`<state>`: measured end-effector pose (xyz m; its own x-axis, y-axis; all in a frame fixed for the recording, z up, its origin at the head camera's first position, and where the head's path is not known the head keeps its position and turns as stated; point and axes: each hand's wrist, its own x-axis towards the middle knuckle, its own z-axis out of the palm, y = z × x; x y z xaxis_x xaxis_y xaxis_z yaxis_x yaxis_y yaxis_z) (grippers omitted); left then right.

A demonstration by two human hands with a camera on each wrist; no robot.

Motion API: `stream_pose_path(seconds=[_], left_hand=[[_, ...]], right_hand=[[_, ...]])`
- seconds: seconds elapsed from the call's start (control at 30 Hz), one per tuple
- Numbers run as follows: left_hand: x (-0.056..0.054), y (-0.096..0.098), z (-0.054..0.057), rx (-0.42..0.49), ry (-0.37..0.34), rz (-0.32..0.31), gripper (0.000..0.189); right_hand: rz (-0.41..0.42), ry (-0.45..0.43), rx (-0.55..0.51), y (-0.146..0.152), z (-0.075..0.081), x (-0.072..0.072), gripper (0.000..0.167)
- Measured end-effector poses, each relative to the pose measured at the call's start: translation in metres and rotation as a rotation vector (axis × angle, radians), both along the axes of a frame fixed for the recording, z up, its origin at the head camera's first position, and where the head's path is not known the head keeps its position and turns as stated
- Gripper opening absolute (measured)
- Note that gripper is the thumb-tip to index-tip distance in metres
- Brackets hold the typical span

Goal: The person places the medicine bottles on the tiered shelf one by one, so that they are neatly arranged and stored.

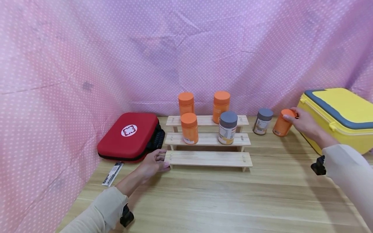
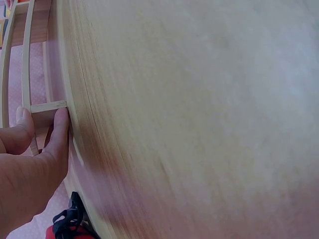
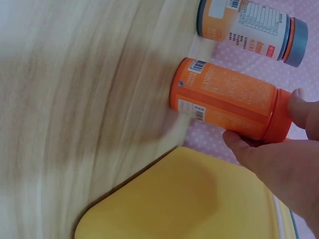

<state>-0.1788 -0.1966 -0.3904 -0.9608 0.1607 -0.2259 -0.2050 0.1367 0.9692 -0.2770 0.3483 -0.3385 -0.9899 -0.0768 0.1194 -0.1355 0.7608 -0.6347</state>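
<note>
My right hand (image 1: 307, 124) grips an orange bottle (image 1: 282, 124) around its cap, thumb on one side and fingers on the other, as the right wrist view also shows. Whether the bottle's base touches the table is hard to tell. Just left of it stands a grey-capped bottle (image 1: 261, 123). My left hand (image 1: 152, 163) holds the left end of a three-tier wooden rack (image 1: 208, 158) at its lowest step, the thumb and fingers about the end support (image 2: 44, 117). Two orange bottles stand on the top step; an orange bottle (image 1: 189, 129) and a grey-capped bottle (image 1: 227, 129) share the middle one.
A red first-aid case (image 1: 128, 136) lies left of the rack, with a small flat packet (image 1: 112, 174) in front of it. At the right stands a yellow box (image 1: 346, 113) with a grey-trimmed lid. Pink dotted cloth (image 1: 186, 48) hangs behind the wooden table (image 1: 218, 200).
</note>
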Motion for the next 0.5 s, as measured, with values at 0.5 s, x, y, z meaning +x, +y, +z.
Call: stream_pose_path(seconds=[0.5], left_hand=[[0.0,0.001,0.0,-0.013,-0.02,0.016,0.053]], right_hand=[[-0.024,0.191,0.018,0.007,-0.006,0.017,0.042]])
